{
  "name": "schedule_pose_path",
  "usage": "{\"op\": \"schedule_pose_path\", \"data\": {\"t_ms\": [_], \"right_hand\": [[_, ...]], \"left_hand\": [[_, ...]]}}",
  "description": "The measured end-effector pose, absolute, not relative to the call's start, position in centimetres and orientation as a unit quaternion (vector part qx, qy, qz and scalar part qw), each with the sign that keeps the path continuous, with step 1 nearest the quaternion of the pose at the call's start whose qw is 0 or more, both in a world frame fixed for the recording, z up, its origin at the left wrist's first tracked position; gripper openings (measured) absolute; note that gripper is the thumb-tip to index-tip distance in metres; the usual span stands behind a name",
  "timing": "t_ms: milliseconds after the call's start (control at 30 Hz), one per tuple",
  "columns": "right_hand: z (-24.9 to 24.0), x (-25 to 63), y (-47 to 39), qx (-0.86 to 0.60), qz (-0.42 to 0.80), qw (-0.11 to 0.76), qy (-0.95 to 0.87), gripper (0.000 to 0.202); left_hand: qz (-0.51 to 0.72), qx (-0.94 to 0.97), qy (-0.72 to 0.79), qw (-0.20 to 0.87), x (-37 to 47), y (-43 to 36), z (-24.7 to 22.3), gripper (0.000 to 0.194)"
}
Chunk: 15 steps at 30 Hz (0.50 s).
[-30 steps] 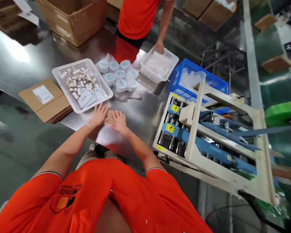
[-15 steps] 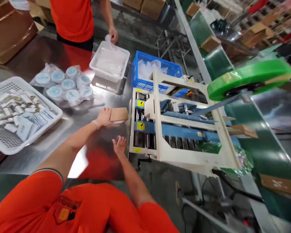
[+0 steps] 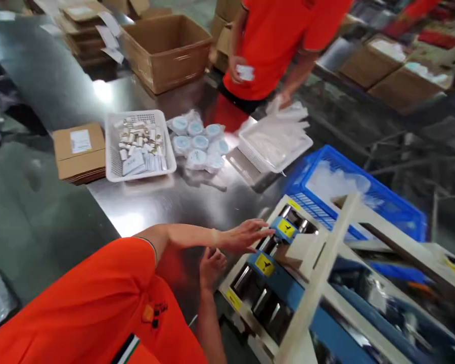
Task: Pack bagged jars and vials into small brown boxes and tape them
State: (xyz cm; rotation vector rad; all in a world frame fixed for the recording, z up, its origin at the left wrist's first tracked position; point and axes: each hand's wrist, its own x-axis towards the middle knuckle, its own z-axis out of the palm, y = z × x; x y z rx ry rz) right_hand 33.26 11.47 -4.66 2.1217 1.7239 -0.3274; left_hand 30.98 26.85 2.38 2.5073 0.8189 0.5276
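My left hand [image 3: 244,235] reaches over the near end of the roller machine [image 3: 265,264], fingers spread, nothing in it. Just beyond its fingertips, a small brown box [image 3: 288,258] lies on the rollers, partly hidden under the machine's pale frame. My right hand [image 3: 211,265] is below the left one, at the table edge, its fingers curled round something small and dark that I cannot make out.
On the metal table [image 3: 151,205] are a white basket of small parts [image 3: 116,151], bagged round tubs [image 3: 199,143], a white tray of bags [image 3: 265,146], flat cartons [image 3: 79,151] and an open box [image 3: 167,50]. A blue crate [image 3: 394,207] adjoins the machine. Another person stands across.
The view has swung left. The brown box has left my left hand and is now on the machine's rollers. My left hand has opened and moved over the machine's end. The other person now holds something white.
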Motion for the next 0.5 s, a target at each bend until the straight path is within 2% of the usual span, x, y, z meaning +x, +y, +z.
{"op": "schedule_pose_path", "data": {"t_ms": [33, 100, 200, 267, 333, 400, 433, 500], "right_hand": [[-4.5, 33.2, 11.3, 0.772, -0.112, 0.185, 0.598, 0.053], [-4.6, 33.4, 11.5, 0.804, -0.088, 0.113, 0.577, 0.054], [-5.5, 31.7, 14.5, 0.815, -0.076, -0.105, 0.565, 0.057], [-5.7, 26.9, 17.9, 0.733, -0.112, -0.255, 0.621, 0.065], [-5.0, 18.6, 21.4, 0.591, -0.160, -0.364, 0.702, 0.070], [-3.3, 8.2, 24.5, 0.451, -0.202, -0.406, 0.769, 0.069], [-2.1, 2.8, 25.9, 0.403, -0.216, -0.398, 0.795, 0.067], [0.6, -7.2, 28.4, 0.373, -0.220, -0.319, 0.843, 0.059]], "left_hand": [[0.183, 0.905, 0.313, 0.223, 25.5, 26.4, 2.0, 0.083], [0.203, 0.852, 0.431, 0.214, 13.1, 25.4, 1.7, 0.071], [0.282, 0.670, 0.670, 0.149, -5.3, 23.3, 2.3, 0.064], [0.317, 0.512, 0.789, 0.123, -15.6, 21.3, 3.3, 0.062], [0.334, 0.367, 0.860, 0.120, -23.3, 19.4, 4.3, 0.061], [0.336, 0.277, 0.890, 0.137, -28.4, 18.1, 4.8, 0.061], [0.335, 0.255, 0.894, 0.152, -30.2, 17.8, 4.8, 0.063], [0.335, 0.222, 0.894, 0.196, -32.4, 17.8, 4.4, 0.068]]}}
